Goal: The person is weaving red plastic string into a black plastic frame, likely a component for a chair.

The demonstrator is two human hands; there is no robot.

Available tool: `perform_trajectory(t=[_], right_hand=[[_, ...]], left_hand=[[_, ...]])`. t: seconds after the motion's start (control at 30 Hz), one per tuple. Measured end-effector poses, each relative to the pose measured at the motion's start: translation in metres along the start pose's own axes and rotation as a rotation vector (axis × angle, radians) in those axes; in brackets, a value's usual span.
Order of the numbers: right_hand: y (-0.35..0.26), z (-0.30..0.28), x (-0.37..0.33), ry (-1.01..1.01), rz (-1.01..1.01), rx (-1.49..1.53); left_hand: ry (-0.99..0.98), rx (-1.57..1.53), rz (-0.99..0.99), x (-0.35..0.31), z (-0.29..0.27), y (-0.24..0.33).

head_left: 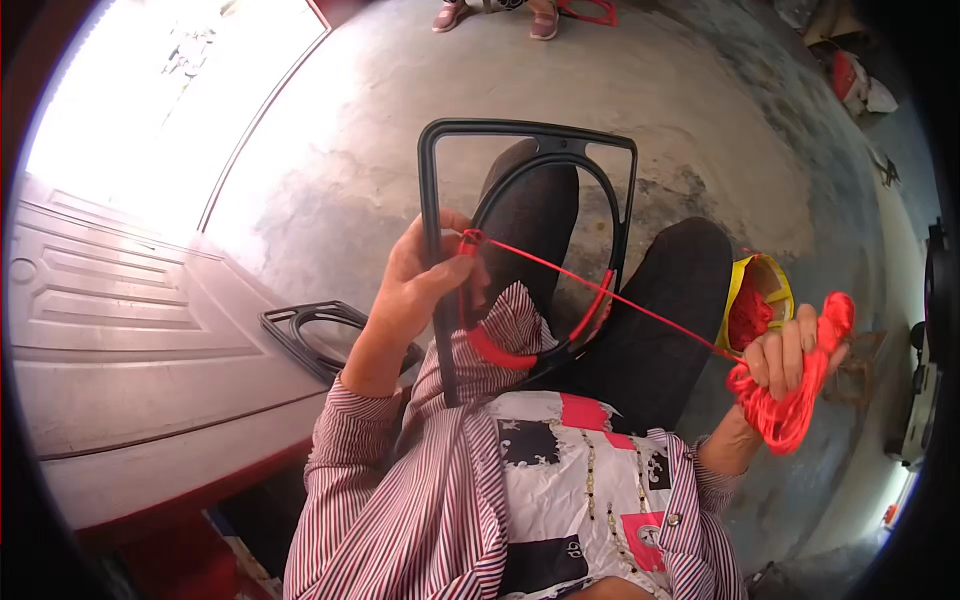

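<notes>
The left hand (pixel 415 285) grips the black frame (pixel 530 127) over the lap (pixel 655 340); the right hand (pixel 780 362) clutches the red skein (pixel 790 425), well apart. For neat wrapping, the strand (pixel 560 271) should probably stay taut, each turn snug beside the last.

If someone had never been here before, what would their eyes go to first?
Probably the bright red cord bundle in the right hand, with one strand pulled straight to the black frame. That frame, its inner ring partly red, is in the middle, held by the left hand. Next might be the yellow container, beside the right knee.
</notes>
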State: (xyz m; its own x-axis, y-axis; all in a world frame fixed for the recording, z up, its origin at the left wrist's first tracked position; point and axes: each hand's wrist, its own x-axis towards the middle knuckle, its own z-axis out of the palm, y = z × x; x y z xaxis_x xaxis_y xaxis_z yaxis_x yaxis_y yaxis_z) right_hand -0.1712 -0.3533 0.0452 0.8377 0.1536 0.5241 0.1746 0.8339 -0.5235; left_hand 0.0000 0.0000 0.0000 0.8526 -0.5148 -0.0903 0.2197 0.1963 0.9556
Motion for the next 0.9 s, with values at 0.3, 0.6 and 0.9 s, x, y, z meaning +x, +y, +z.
perform_trajectory(t=[0.3,0.6,0.9], right_hand=[[0.123,0.011,0.071,0.51,0.29,-0.721],[0.153,0.004,0.097,0.538,0.29,-0.847],[0.154,-0.018,0.096,0.807,0.214,-0.28]], left_hand=[[-0.066,0.04,0.098,0.0,0.03,0.009],[-0.033,0.092,0.102,-0.007,0.054,0.016],[0.029,0.024,0.081,-0.007,0.054,0.01]])
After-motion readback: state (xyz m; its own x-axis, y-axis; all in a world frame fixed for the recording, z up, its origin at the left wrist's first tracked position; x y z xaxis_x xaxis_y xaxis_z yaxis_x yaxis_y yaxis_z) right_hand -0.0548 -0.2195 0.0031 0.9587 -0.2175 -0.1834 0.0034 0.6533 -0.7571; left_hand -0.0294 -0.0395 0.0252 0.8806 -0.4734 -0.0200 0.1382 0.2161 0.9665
